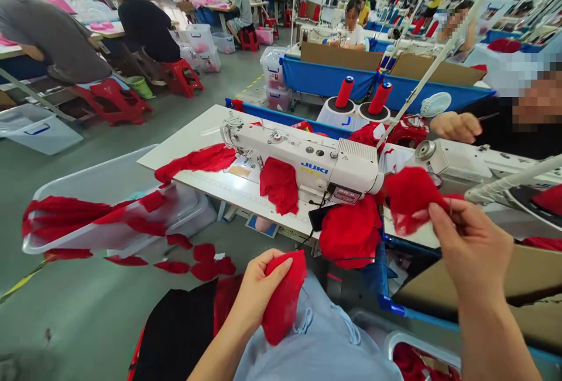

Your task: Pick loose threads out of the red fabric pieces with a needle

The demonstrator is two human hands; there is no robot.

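My left hand (263, 284) is closed on a red fabric piece (285, 299), pinched between thumb and fingers above my lap. To the right, my right hand (472, 234) is raised and pinches another red fabric piece (408, 196) by its edge. Ahead stands a white sewing machine (302, 155). A bunched red cloth (278, 185) lies against its front, and a long red strip (197, 161) runs off the table's left side. A stack of red fabric (351, 232) hangs over the near table edge, between my two hands.
A translucent plastic bin (100, 179) with red fabric draped over it stands left of the table. Two red thread cones (345, 93) rise behind the machine. A neighbouring machine (483, 161) and a co-worker's hand (456, 126) are at right. A bin (421, 343) sits low at right.
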